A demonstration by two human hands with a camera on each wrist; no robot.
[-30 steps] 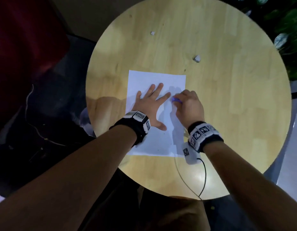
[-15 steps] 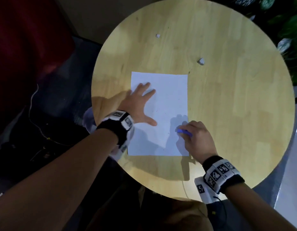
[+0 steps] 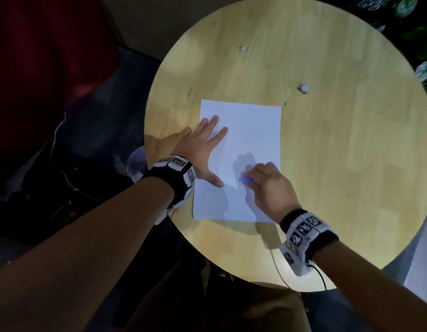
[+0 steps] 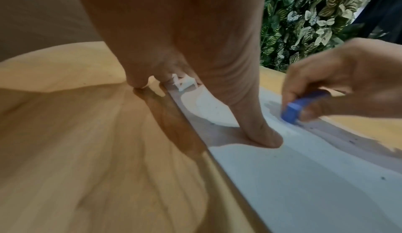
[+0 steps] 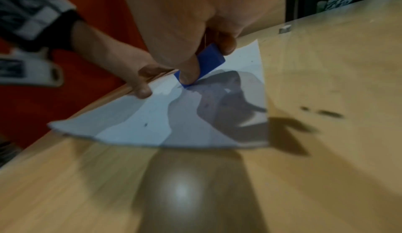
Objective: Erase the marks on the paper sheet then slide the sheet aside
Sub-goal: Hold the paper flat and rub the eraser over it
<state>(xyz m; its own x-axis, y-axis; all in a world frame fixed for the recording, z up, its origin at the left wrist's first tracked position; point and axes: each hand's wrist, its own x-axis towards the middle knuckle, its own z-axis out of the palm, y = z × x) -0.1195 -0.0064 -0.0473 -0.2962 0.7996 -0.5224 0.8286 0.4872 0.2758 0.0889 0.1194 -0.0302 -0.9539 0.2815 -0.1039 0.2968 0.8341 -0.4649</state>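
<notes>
Table (image 3: 339,164), round and of pale wood, fills most of the head view. Paper sheet (image 3: 250,130), white, lies flat a little toward 7 o'clock of the table's middle, long side running from 12 to 6, near edge close to the rim at 6. Faint dark specks dot the sheet (image 5: 145,125) in the right wrist view, some beside the eraser's shadow.

Left hand (image 3: 198,152) lies flat at the sheet's 9 o'clock edge, fingers straight and spread, first two on the paper, the outer ones on bare wood, thumb (image 4: 259,133) pressed down on the sheet toward 6. Holds nothing.

Right hand (image 3: 267,185) sits over the sheet's 5 o'clock corner, fingers curled, thumb (image 5: 189,75) and fingertips pinching a blue eraser (image 3: 247,180). Eraser's lower corner (image 5: 185,85) touches the paper, body tilted up into the grip. Just right of the left thumb, not touching it.

Small white scrap (image 3: 303,88) rests on the wood at 1 o'clock from the sheet, well apart; smaller one (image 3: 242,49) farther off at 12.
</notes>
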